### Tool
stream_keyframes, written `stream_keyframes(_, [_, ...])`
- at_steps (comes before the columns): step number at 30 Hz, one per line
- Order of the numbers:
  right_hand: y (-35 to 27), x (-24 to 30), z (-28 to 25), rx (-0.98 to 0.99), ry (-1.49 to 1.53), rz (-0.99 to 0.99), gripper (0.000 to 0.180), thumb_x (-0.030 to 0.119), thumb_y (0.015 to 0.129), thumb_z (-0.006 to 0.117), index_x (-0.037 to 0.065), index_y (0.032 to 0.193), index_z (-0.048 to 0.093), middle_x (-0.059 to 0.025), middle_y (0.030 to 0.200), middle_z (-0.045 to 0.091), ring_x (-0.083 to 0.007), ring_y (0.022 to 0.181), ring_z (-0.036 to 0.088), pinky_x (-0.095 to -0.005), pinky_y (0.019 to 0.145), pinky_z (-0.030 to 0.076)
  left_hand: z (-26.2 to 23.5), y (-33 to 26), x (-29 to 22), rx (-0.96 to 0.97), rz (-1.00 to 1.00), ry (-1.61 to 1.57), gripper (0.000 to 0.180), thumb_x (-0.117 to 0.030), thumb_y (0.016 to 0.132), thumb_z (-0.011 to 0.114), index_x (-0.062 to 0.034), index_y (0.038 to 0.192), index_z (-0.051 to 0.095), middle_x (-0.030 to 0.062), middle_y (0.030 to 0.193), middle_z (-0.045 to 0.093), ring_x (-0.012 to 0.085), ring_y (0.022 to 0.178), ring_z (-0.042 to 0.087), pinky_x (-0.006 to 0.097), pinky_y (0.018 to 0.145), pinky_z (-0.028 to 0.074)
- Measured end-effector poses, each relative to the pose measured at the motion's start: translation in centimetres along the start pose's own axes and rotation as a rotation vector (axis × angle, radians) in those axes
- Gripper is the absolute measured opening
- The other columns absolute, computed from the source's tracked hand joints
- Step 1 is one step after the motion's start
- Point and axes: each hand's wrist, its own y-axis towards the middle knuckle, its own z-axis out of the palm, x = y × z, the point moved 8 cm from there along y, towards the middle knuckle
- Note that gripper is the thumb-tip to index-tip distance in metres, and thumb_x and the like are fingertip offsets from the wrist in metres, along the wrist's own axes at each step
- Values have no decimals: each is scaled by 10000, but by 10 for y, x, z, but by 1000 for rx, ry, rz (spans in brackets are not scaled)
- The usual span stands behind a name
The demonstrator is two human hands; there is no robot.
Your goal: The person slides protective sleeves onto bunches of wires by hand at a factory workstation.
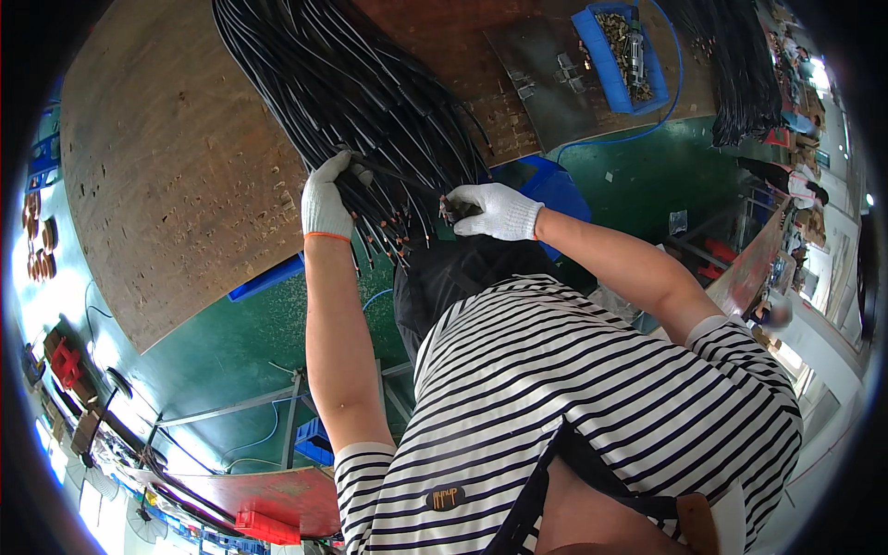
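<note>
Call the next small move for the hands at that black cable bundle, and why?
Probably pull the single cable end pinched in the right hand clear of the bundle of black cables. The left hand already grips the bundle at the table edge, and the metal-tipped ends hang crowded together between both hands.

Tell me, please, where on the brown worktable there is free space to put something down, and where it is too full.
The worktable is bare over its wide part left of the black cable bundle, beyond the left hand. It is crowded in the middle, where both hands work at the cable ends; the right hand pinches some. Far right, the blue bin and a metal plate take the room.
</note>
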Motion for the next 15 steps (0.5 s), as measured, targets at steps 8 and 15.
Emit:
stream_keyframes(8, [1, -12, 0, -51, 377, -21, 484, 257, 954, 798, 5, 1349, 675, -69, 1040, 756, -154, 918, 692, -324, 885, 546, -8, 8, 2, -30, 5, -32, 113, -88, 998, 678, -5, 1074, 686, 98, 836, 700, 203, 681, 697, 323, 612, 633])
stream_keyframes(15, [-1, -8, -13, -145, 309, -40, 420, 277, 938, 822, 3, 1246, 741, -89, 1063, 769, -146, 939, 695, -310, 886, 544, -8, 7, 1, -59, 15, 27, 99, -87, 982, 693, -18, 1054, 690, 95, 817, 694, 210, 658, 688, 327, 608, 628])
